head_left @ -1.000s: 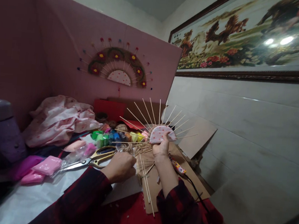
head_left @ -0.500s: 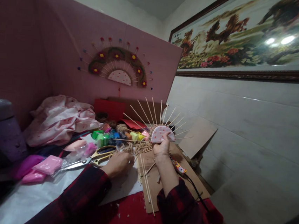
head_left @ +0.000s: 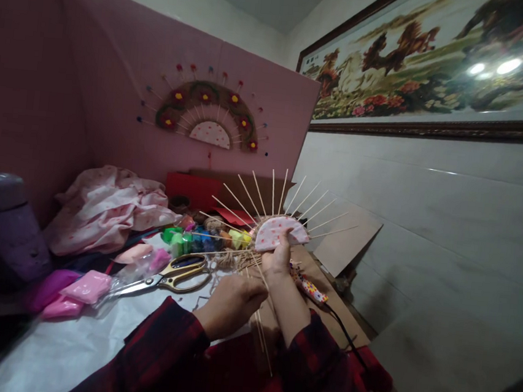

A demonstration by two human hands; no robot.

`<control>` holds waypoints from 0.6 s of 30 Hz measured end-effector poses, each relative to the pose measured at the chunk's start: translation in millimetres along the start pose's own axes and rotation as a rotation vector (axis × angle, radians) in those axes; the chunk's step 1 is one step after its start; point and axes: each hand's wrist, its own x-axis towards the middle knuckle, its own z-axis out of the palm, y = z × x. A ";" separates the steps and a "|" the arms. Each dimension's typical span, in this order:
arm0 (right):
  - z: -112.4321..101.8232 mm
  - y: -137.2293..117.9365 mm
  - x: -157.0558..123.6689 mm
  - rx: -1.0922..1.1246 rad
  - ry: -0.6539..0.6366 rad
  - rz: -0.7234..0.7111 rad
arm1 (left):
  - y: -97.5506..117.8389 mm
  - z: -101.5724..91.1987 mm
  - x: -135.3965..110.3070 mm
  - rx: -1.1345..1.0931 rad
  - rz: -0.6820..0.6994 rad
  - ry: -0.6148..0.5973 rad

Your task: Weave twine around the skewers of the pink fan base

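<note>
So we've got one fan [head_left: 269, 232] up in the air here, just above the clutter, and the right hand [head_left: 278, 258] is clamped on its lower edge, thumb across the pink dotted cloth front. We count roughly fourteen sticks [head_left: 283, 192] spreading out of it, but a few get lost against the background, so don't hold us to that.

The left hand [head_left: 235, 301] is just below and beside it, fingers curled in. We can't tell if they're pinching anything. Near that hand we can spot at least two loose sticks [head_left: 268, 360], and one piece of cardboard [head_left: 327, 281] lies off to the right, with one dotted tool [head_left: 312, 288] on it trailing a black cord.

Over to the left: one pair of scissors [head_left: 155, 281], handles toward the left hand, then three pink or magenta packets [head_left: 89, 286] bunched together near the blade tips. Behind those, one heap of cloth [head_left: 110, 206] and one purple bottle [head_left: 7, 239]. One wall fan [head_left: 220, 95] hangs at the back, six flowers [head_left: 234, 98] on it.
</note>
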 end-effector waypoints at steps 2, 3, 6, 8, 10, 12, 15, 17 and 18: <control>2.1 1.8 -3.2 -0.020 -0.032 -0.029 | 0.6 -7.9 2.6 -0.044 -0.012 0.055; 2.3 2.1 -3.3 -0.032 -0.033 -0.046 | -0.3 -13.0 4.0 -0.053 -0.023 0.084; 1.8 0.7 -0.4 -0.061 -0.023 -0.113 | -7.5 -31.2 7.9 -0.015 -0.055 0.178; 2.3 -2.0 1.6 -0.079 -0.024 -0.144 | -15.1 -43.7 9.7 0.040 -0.079 0.245; 3.4 -5.5 3.0 -0.089 -0.029 -0.123 | -24.3 -55.0 10.5 0.126 -0.120 0.312; 3.9 -8.4 4.7 -0.081 -0.029 -0.068 | -34.7 -64.5 10.5 0.190 -0.185 0.345; -0.1 -10.2 11.1 -0.064 -0.015 -0.004 | -51.0 -75.0 9.5 0.315 -0.316 0.362; -6.8 -10.2 18.2 -0.101 -0.024 -0.002 | -60.4 -79.5 8.3 0.402 -0.388 0.341; -10.9 -10.2 22.2 -0.129 -0.038 -0.008 | -64.2 -81.3 7.7 0.431 -0.416 0.335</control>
